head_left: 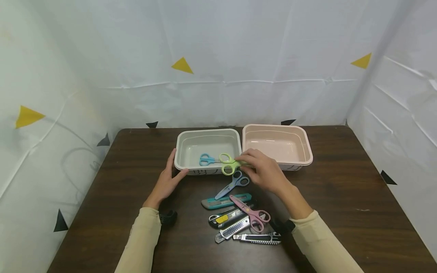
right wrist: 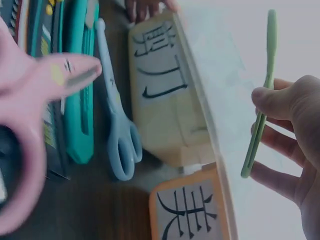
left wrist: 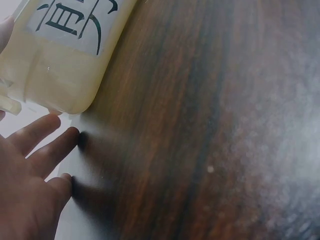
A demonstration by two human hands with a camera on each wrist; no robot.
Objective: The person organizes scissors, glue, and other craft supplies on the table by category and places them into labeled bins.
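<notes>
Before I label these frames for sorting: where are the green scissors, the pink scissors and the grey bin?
green scissors (head_left: pixel 228 167), head view, handle loops
pink scissors (head_left: pixel 254 218), head view, handle
grey bin (head_left: pixel 180 146), head view, left rim

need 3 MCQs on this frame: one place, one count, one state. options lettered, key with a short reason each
1. Where are the small blue scissors?
A. in the white bin
B. in the pink bin
C. on the table

2. How many pairs of scissors show in the head view?
A. two
B. three
C. four

3. What is the right hand doing?
A. lying flat on the table
B. holding the green scissors
C. gripping a utility knife

Key:
1 A: they lie on the floor of the white bin.
2 C: blue, green scissors, grey-blue scissors, pink scissors.
3 B: its fingers pinch the green pair over the white bin's rim.
</notes>
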